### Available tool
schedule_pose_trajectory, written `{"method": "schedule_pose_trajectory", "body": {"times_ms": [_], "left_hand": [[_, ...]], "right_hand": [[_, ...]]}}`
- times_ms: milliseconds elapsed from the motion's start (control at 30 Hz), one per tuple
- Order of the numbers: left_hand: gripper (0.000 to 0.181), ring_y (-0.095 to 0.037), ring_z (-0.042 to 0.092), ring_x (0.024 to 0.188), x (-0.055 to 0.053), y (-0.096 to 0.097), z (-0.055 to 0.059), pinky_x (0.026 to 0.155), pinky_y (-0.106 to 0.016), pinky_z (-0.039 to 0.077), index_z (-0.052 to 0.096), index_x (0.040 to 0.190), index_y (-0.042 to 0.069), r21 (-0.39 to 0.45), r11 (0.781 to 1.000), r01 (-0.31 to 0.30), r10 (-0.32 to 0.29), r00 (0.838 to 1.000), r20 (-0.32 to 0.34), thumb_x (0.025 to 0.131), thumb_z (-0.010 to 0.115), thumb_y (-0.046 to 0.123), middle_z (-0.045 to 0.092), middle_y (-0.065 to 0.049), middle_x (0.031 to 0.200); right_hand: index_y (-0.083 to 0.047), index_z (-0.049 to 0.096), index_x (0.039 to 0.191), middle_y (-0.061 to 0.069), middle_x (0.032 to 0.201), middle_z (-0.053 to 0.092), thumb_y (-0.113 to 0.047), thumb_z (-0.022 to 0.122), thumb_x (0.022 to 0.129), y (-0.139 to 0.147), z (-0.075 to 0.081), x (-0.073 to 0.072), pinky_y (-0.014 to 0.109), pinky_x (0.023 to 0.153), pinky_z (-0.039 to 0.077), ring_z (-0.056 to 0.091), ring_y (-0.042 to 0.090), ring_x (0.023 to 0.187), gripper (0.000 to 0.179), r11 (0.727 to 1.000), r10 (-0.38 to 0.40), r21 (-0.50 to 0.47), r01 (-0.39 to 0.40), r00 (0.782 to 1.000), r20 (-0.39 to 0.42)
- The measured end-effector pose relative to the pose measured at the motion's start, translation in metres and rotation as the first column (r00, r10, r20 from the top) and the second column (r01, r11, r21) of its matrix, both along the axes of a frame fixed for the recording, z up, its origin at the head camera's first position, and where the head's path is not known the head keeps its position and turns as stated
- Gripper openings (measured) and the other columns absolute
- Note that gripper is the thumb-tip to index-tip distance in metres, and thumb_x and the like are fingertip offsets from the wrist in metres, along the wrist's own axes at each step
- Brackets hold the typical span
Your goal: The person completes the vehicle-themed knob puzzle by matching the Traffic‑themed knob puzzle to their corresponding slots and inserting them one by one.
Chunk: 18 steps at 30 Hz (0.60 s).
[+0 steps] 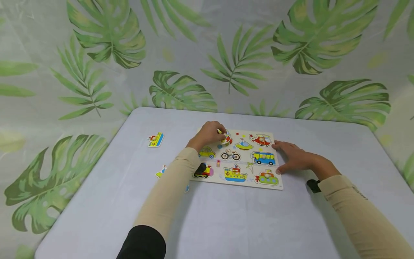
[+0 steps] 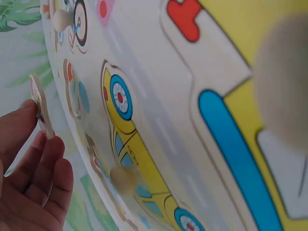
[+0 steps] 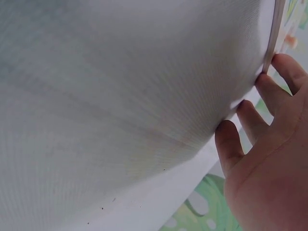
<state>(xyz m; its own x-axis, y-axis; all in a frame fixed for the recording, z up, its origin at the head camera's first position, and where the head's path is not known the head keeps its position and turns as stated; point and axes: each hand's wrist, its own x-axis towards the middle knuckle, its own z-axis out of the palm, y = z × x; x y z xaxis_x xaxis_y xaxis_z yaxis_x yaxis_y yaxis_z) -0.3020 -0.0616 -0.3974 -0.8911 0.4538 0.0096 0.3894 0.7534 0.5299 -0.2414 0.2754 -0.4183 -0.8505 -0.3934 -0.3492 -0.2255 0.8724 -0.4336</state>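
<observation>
Currently, the left hand (image 1: 208,135) pinches a thin puzzle piece (image 2: 42,100) between thumb and fingers, above the eleven o'clock part of the puzzle board (image 1: 246,157) on the bench (image 1: 242,223). At three o'clock, the right hand (image 1: 295,157) touches the board's edge, fingers spread. A loose boat piece (image 1: 156,140) lies well apart, near nine o'clock.

Behind the left hand (image 1: 208,136): beige left sleeve (image 1: 166,192), black section (image 1: 143,241) farther back. Behind the right hand (image 1: 297,158): beige right sleeve (image 1: 365,216), dark lettering (image 1: 360,193), black wrist device (image 1: 312,186).
</observation>
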Motion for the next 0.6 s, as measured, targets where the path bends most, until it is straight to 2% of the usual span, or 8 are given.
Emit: {"method": "schedule_pose_trajectory", "body": {"times_ms": [233,367,600], "left_hand": [[0.023,-0.024,0.061,0.116,-0.002,0.010,0.000,0.100,-0.038,0.050,0.074,0.112,0.008,0.003,0.999,-0.032,0.032,0.998,0.059,0.095,0.066,0.020,0.071,-0.008,0.120],[0.023,-0.025,0.061,0.118,0.000,0.013,-0.001,0.099,-0.037,0.052,0.075,0.111,0.007,0.006,0.999,-0.041,0.040,0.993,0.109,0.094,0.067,0.019,0.069,-0.009,0.124],[0.022,-0.026,0.062,0.114,0.003,0.014,-0.001,0.095,-0.037,0.053,0.075,0.110,0.006,0.007,0.998,-0.054,0.053,0.993,0.108,0.093,0.067,0.017,0.069,-0.010,0.124]], "right_hand": [[-0.005,0.028,0.153,0.024,0.164,0.012,-0.052,0.084,0.071,0.003,0.002,0.002,0.077,0.111,0.015,0.009,0.053,0.147,0.110,1.000,-0.004,-0.002,0.004,1.000,-0.009],[-0.005,0.029,0.153,0.023,0.164,0.012,-0.051,0.084,0.071,0.003,0.001,0.004,0.077,0.111,0.015,0.009,0.052,0.147,0.109,1.000,-0.003,-0.020,0.003,1.000,-0.008],[-0.007,0.029,0.153,0.021,0.165,0.012,-0.050,0.084,0.072,0.003,-0.001,0.001,0.076,0.112,0.015,0.008,0.052,0.148,0.108,1.000,0.008,-0.014,-0.008,1.000,-0.015]]}}
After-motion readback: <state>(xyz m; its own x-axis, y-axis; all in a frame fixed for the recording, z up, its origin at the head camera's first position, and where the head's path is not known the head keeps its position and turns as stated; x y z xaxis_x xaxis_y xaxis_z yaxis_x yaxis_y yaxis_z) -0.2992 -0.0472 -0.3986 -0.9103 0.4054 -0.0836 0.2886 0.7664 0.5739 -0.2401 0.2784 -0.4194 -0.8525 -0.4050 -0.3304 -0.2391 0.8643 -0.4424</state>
